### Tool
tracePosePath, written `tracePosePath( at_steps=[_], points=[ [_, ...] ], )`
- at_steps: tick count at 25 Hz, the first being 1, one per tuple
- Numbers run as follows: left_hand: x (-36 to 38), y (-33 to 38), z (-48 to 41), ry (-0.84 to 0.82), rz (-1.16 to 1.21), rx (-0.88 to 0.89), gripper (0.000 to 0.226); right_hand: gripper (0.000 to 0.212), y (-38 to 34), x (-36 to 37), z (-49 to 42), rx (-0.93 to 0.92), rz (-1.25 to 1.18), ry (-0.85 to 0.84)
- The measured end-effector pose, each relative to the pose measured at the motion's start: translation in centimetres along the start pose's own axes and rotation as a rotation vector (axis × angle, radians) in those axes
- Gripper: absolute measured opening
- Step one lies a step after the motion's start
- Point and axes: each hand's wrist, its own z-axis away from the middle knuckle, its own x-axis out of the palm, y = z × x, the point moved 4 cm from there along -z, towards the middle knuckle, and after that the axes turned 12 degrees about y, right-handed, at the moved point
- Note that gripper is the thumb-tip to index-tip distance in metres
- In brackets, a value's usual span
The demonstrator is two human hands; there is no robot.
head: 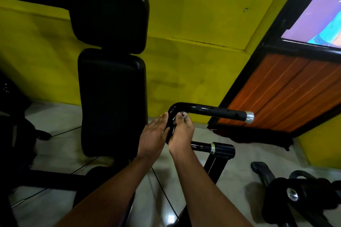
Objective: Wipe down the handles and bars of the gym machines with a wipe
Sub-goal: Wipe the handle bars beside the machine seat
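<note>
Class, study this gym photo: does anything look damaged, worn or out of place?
Yes. The black bar looks scuffed, its paint speckled toward the silver cap. The yellow wall has a small chip at upper right.

The wipe point(182, 114) is mostly swallowed by the right hand point(181, 134). Only a pale scrap pokes out above the curled fingers point(186, 121), so no telling how it's folded. The stretch of the bar point(212, 110) just below the bend is covered by both hands, with the left hand point(152, 134) flat against it. Left of the fingers, the black pads point(110, 97) are so dark that no seams show. Far right of the fingers, the window point(317, 14) gets chopped by the edge. Down and right of them, a dark machine point(295, 195) runs off the bottom, blurry, so what kind it is I can't say.
</note>
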Motion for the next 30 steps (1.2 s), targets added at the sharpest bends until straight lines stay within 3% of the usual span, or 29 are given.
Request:
tracePosePath(
  at_steps=[3,5,7,10,15,18,22,25,26,29,30],
  points=[
    [0.1,-0.1,-0.1,0.008,0.003,-0.004,0.06,0.008,-0.4,-1.0,0.9,-0.078,-0.004,0.126],
    [0.1,-0.1,-0.1,-0.001,-0.006,-0.013,0.061,0.004,-1.6,-1.7,1.5,-0.246,0.037,0.158],
    [0.0,-0.2,-0.4,0.008,-0.007,-0.009,0.061,0.007,-3.5,-2.5,1.9,-0.655,0.204,0.162],
    [-0.3,-0.3,-0.9,-0.001,0.0,0.037,0.059,0.018,-5.5,-2.0,0.8,-1.294,0.659,0.067],
    [-0.4,0.3,-2.1,-0.001,0.051,0.067,0.052,0.033,-4.6,-0.9,0.6,-1.928,1.178,-0.412],
    [-0.3,0.1,-2.4,0.011,0.036,0.094,0.053,0.038,-5.3,-1.3,0.1,-1.825,1.258,-0.327],
    [-0.5,0.0,-2.4,0.033,0.012,0.095,0.05,0.034,-6.5,-0.2,-0.4,-1.895,1.388,-0.515],
    [-0.7,0.3,-2.4,0.056,0.015,0.145,0.052,0.028,-9.8,0.8,-1.5,-1.498,1.49,-0.248],
    [-0.7,0.4,-2.4,0.057,0.023,0.147,0.052,0.031,-9.6,0.9,-1.0,-1.469,1.546,-0.258],
    [-0.7,0.5,-2.9,0.066,0.029,0.157,0.051,0.036,-9.5,1.2,-0.1,-1.594,1.618,-0.494],
    [-0.6,0.6,-3.1,0.063,0.026,0.165,0.051,0.033,-10.2,1.3,-0.5,-1.527,1.641,-0.452]
  ],
)
